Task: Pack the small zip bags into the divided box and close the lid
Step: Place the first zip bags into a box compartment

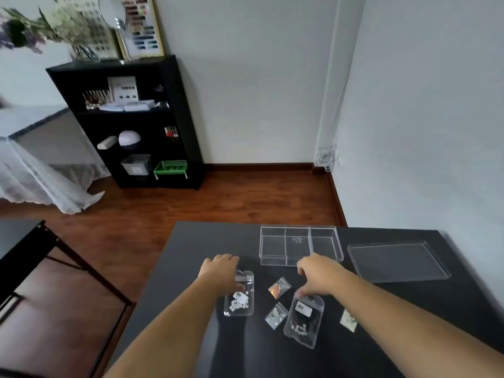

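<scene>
Clear plastic, the box [300,245] sits open on the black table [191,268], apparently empty, its lid [398,261] laid flat just right of it so the compartments stay free for loading. Five bags lie loose nearer the person than the box. The left hand [222,271] rests flat over the top of the left bag [240,294], fingers spread, not visibly gripping. The right hand [317,276] pinches together on the top edge of the dark bag [302,320], likely to lift it. Three smaller bags [278,287] lie around these.

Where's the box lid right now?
In the head view, the lid lies flat on the dark table, right of the divided box.
</scene>
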The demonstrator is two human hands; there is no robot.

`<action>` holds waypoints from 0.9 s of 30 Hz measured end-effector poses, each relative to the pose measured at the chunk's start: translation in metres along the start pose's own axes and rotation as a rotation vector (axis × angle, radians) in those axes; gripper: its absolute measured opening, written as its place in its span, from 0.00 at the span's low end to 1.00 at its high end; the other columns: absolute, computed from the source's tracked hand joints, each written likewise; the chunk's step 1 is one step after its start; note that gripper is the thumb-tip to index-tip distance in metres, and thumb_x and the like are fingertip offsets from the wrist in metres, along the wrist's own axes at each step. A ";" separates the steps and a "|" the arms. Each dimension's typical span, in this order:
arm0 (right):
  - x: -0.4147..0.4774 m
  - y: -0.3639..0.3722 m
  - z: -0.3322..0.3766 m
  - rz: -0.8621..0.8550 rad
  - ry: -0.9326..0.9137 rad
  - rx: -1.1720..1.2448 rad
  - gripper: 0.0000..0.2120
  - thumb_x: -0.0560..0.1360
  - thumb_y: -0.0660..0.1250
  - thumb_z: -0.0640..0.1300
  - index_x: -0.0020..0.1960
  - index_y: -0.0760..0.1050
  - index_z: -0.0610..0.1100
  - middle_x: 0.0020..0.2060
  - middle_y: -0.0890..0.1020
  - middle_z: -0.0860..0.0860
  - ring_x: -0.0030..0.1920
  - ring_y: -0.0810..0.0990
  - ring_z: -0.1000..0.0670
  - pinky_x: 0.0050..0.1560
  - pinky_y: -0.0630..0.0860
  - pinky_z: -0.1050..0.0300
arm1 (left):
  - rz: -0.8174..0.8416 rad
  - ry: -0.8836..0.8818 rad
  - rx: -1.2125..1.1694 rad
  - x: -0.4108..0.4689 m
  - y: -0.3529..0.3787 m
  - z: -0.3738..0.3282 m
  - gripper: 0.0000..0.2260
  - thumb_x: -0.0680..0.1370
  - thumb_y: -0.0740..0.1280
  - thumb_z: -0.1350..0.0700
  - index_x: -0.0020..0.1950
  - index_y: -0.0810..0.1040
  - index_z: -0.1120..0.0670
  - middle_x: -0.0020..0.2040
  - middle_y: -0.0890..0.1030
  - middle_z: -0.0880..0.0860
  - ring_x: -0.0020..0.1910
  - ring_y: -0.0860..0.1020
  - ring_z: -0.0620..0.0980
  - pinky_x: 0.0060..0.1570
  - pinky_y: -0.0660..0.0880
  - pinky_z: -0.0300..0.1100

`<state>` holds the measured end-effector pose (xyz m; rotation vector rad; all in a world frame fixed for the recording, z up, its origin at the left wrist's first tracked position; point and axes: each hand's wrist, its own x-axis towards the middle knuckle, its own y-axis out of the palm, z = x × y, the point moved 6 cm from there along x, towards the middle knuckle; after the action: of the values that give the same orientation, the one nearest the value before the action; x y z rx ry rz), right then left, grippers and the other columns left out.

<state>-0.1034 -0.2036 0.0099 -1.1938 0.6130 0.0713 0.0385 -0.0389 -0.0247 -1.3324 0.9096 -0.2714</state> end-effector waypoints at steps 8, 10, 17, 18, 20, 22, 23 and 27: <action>0.004 0.043 -0.017 0.087 0.153 -0.123 0.30 0.62 0.78 0.56 0.57 0.70 0.45 0.57 0.79 0.47 0.57 0.79 0.43 0.49 0.74 0.51 | -0.007 -0.008 0.001 0.006 0.025 -0.004 0.29 0.66 0.73 0.42 0.61 0.69 0.52 0.61 0.73 0.52 0.62 0.70 0.54 0.60 0.68 0.50; 0.008 0.049 -0.023 0.130 0.193 -0.020 0.23 0.62 0.78 0.54 0.50 0.73 0.45 0.54 0.81 0.47 0.54 0.80 0.44 0.47 0.74 0.53 | 0.004 -0.036 -0.070 0.008 0.027 -0.001 0.27 0.64 0.75 0.43 0.58 0.70 0.51 0.58 0.74 0.51 0.60 0.72 0.54 0.58 0.69 0.49; 0.024 0.018 -0.029 0.247 0.070 0.279 0.02 0.68 0.75 0.43 0.40 0.84 0.46 0.37 0.83 0.52 0.38 0.78 0.53 0.38 0.73 0.61 | 0.087 -0.052 -0.272 0.014 0.016 0.010 0.06 0.70 0.68 0.55 0.46 0.81 0.52 0.48 0.83 0.53 0.48 0.80 0.54 0.46 0.75 0.44; 0.028 0.000 -0.028 0.230 0.041 0.304 0.02 0.68 0.74 0.43 0.38 0.84 0.49 0.35 0.83 0.54 0.37 0.77 0.54 0.36 0.71 0.62 | 0.090 -0.043 -0.332 0.015 0.009 0.013 0.04 0.71 0.68 0.56 0.44 0.82 0.52 0.46 0.84 0.53 0.46 0.81 0.52 0.44 0.76 0.42; 0.037 -0.037 -0.027 0.150 0.017 0.357 0.06 0.69 0.74 0.44 0.34 0.83 0.52 0.34 0.84 0.55 0.36 0.78 0.54 0.37 0.71 0.62 | 0.078 -0.020 -0.424 0.017 -0.007 0.018 0.03 0.71 0.70 0.57 0.41 0.83 0.52 0.39 0.84 0.49 0.38 0.79 0.45 0.38 0.74 0.35; 0.048 -0.067 -0.022 0.037 0.001 0.430 0.08 0.69 0.74 0.45 0.33 0.83 0.53 0.36 0.85 0.53 0.39 0.81 0.53 0.40 0.74 0.60 | 0.042 -0.005 -0.479 0.019 -0.026 0.023 0.02 0.71 0.71 0.58 0.40 0.84 0.52 0.33 0.80 0.44 0.34 0.76 0.39 0.34 0.69 0.29; 0.054 -0.079 -0.018 -0.032 -0.008 0.456 0.08 0.70 0.74 0.45 0.33 0.83 0.53 0.38 0.85 0.53 0.41 0.81 0.53 0.41 0.74 0.59 | 0.013 -0.003 -0.504 0.021 -0.036 0.026 0.02 0.70 0.71 0.58 0.40 0.84 0.52 0.32 0.79 0.43 0.35 0.75 0.39 0.35 0.69 0.29; 0.076 -0.095 0.003 -0.299 -0.015 0.458 0.02 0.72 0.72 0.44 0.41 0.83 0.47 0.40 0.83 0.52 0.41 0.81 0.52 0.40 0.73 0.60 | -0.104 0.007 -0.580 0.028 -0.073 0.036 0.01 0.70 0.73 0.55 0.39 0.83 0.51 0.35 0.81 0.45 0.36 0.76 0.38 0.38 0.69 0.32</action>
<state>-0.0042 -0.2579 0.0542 -0.8259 0.4025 -0.2989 0.1047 -0.0500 0.0287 -1.9166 0.9638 -0.0904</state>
